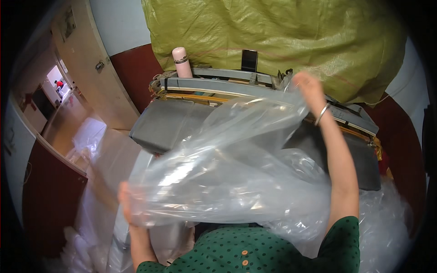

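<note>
A large clear plastic sheet (218, 182) hangs crumpled and shiny between my hands, over the front of a machine with a dark grey padded top. My right hand (310, 93), raised at the far right with a bangle at its wrist, is closed on the sheet's upper corner. Low on the left, my left hand (130, 202) grips the sheet's other edge; motion and the film blur its fingers. The grey top (166, 123) shows beyond the sheet, and the film covers much of its middle.
Behind the grey top runs a metal rail (214, 86), with a pink flask (182, 63) and a dark phone-like slab (249, 60) beside it. A yellow-green tarp (282, 36) hangs at the back. More clear film (382, 223) heaps at right. An open door (93, 59) stands left.
</note>
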A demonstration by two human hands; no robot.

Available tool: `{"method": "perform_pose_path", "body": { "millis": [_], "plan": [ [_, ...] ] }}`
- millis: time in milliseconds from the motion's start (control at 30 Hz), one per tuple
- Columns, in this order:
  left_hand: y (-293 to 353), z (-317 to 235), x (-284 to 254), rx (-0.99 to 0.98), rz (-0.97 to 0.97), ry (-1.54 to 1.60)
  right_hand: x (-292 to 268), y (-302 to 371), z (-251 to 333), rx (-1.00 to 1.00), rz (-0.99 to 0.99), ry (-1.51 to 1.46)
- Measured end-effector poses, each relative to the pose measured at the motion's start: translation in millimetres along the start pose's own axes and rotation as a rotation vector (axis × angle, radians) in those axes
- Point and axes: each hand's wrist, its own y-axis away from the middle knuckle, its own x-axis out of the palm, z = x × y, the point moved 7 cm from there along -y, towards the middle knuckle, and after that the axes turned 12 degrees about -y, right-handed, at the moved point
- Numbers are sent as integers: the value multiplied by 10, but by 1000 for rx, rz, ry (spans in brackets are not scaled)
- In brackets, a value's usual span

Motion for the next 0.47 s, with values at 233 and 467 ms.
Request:
{"method": "perform_pose_path", "body": {
  "millis": [233,467],
  "plan": [
    [-176,-14,63,307,-9,-715,643,2443,-156,321,720,453],
    [-169,2349,1803,-339,765,-1132,-2771,5871,-687,1524,-330,601]
  ]
}}
